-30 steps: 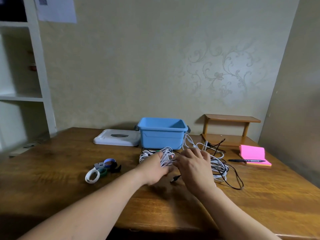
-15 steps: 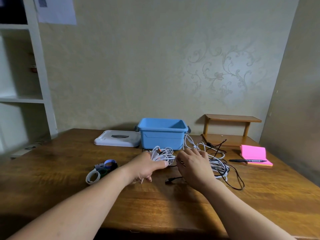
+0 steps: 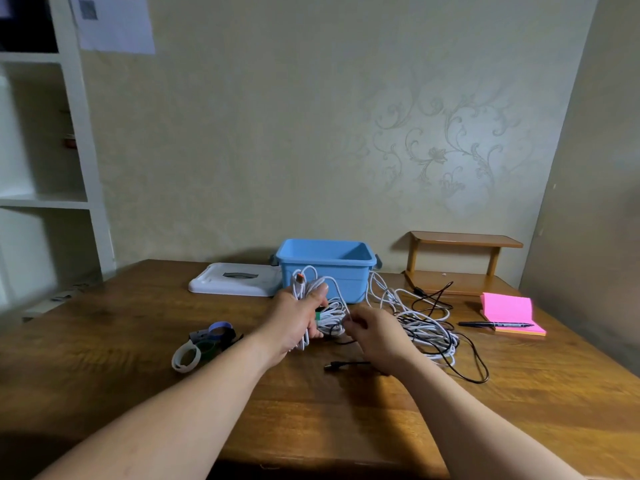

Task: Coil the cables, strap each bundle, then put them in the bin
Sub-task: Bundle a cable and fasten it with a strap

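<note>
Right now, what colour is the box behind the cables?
Light blue: the bin, seen clearly in the head view.

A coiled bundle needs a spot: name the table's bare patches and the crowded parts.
Bare wood lies left of the straps and white lid, out to the table edge, and on the near right, below the black cable loop and pink notes. Crowded: from the blue bin to the notes, loose white cable covers the wood.

We'd call this a study corner in somebody's home, what with the swirly floral wallpaper (image 3: pixel 433 157), the wooden table (image 3: pixel 104 341), the white shelving (image 3: pixel 86 133) off to the left and the pink sticky notes (image 3: pixel 509 306) with a pen (image 3: pixel 495 324).
</note>
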